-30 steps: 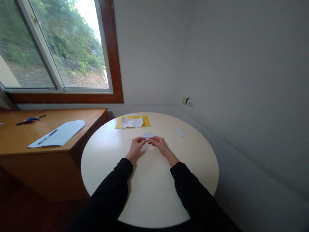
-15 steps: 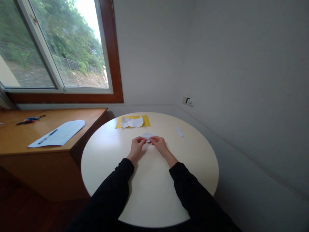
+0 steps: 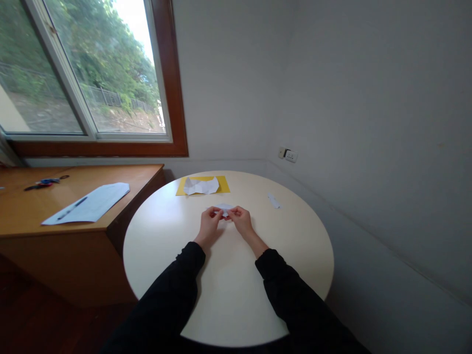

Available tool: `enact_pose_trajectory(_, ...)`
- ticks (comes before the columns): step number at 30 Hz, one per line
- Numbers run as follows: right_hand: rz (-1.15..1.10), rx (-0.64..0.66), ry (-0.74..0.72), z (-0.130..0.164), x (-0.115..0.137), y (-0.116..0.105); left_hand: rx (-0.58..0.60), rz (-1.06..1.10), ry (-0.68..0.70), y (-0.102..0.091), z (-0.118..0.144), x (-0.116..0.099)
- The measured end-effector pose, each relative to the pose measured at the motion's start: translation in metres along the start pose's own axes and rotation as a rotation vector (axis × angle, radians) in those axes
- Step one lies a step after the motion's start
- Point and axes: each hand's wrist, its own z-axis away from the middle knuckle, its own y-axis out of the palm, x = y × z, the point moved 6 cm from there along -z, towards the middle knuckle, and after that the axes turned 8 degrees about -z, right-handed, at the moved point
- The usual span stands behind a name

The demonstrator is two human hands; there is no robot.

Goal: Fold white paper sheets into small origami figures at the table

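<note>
Left hand and right hand pinch folded white paper in fingertips. Creased sheet on yellow card at hands' eleven o'clock, strip at two.

I see a small folded white paper, partly hidden, pinched by fingers from both sides over the round desk.

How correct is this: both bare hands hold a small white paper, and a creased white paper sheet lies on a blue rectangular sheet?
Wrong colour: the creased white paper sheet lies on a yellow rectangular sheet, not blue, as the head view shows. The left hand and right hand do hold the small white paper.
</note>
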Motion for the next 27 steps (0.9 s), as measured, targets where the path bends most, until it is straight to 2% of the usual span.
enact_pose_trajectory(7, 0.008, -0.072, -0.152, 0.001, 0.007, -0.002, -0.028, -0.002, 0.062, 0.000, -0.001, -0.001)
enact_pose_trajectory(16, -0.029, -0.090, -0.150, 0.001, 0.007, -0.002, -0.010, 0.004, 0.075, 0.002, 0.001, -0.005)
enact_pose_trajectory(22, -0.014, -0.112, -0.172, -0.002, 0.002, -0.007, 0.073, 0.145, 0.016, 0.005, 0.008, -0.014)
enact_pose_trajectory(27, -0.020, -0.088, -0.164, 0.000, 0.003, -0.005, 0.106, 0.146, -0.037, 0.007, 0.010, -0.015)
